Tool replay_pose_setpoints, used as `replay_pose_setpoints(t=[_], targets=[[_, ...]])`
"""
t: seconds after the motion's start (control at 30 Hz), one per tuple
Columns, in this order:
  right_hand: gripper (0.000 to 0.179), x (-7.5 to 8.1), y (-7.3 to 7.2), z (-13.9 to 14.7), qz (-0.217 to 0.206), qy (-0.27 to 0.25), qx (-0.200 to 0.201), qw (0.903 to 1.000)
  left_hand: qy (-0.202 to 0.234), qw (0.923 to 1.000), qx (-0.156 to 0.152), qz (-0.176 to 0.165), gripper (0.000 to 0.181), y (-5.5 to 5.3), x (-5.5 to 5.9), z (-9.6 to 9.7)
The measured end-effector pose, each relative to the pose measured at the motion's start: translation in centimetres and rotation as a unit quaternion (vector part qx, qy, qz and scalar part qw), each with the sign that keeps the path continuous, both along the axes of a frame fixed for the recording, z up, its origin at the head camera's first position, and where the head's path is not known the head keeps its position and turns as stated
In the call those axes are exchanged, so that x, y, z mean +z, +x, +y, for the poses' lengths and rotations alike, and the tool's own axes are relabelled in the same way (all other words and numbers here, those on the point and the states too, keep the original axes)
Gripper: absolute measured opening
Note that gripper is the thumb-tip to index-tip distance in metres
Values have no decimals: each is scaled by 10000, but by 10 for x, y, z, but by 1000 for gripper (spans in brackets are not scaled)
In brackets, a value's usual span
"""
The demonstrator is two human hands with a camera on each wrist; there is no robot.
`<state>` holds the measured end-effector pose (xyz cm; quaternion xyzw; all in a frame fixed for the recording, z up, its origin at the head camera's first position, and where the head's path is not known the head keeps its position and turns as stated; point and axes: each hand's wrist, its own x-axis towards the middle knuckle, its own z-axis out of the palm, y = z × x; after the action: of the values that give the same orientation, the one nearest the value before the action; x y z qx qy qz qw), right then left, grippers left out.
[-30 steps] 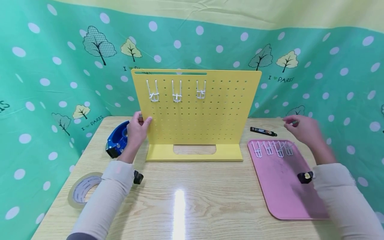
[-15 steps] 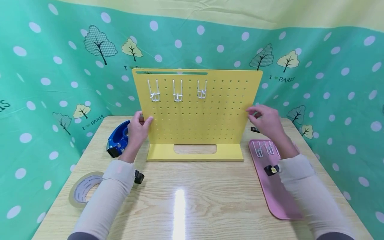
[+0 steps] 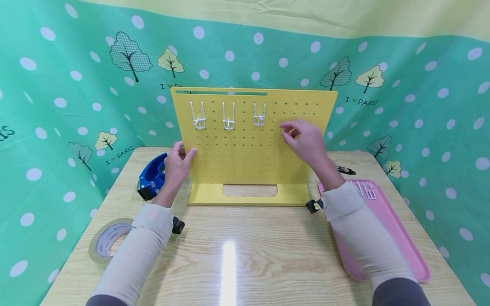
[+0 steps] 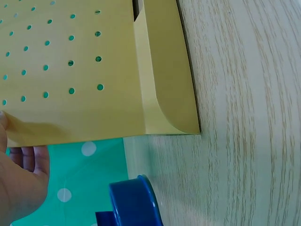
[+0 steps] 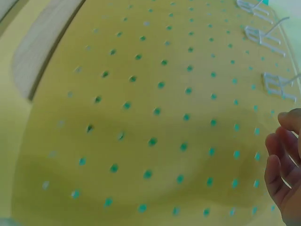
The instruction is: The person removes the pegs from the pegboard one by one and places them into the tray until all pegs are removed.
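Your left hand (image 3: 177,165) grips the board (image 3: 239,160) at its nine-o'clock edge, seemingly to steady it; your right hand (image 3: 305,139), fingers bent, hovers toward three, its hold unclear.

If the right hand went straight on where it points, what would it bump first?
Probably the board, just ahead of the right hand, though the gap is hard to judge. The nearest hook looks a bit farther along, to the left.

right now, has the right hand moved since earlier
Yes, leftward: in the head view, the right hand went from beyond the right edge of the yellow pegboard to in front of it.
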<state>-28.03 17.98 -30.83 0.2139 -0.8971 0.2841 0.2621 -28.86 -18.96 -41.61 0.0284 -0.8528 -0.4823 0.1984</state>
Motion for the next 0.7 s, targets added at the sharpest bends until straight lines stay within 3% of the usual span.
replay_pose_setpoints(t=[0.3, 0.7], targets=[[16, 12, -14, -35, 617, -72, -62, 9980, 2, 10000, 11, -65, 40, -1, 0, 0], [17, 12, -22, -55, 919, -43, -237, 9955, 21, 9999, 16, -133, 39, 0, 2, 1]])
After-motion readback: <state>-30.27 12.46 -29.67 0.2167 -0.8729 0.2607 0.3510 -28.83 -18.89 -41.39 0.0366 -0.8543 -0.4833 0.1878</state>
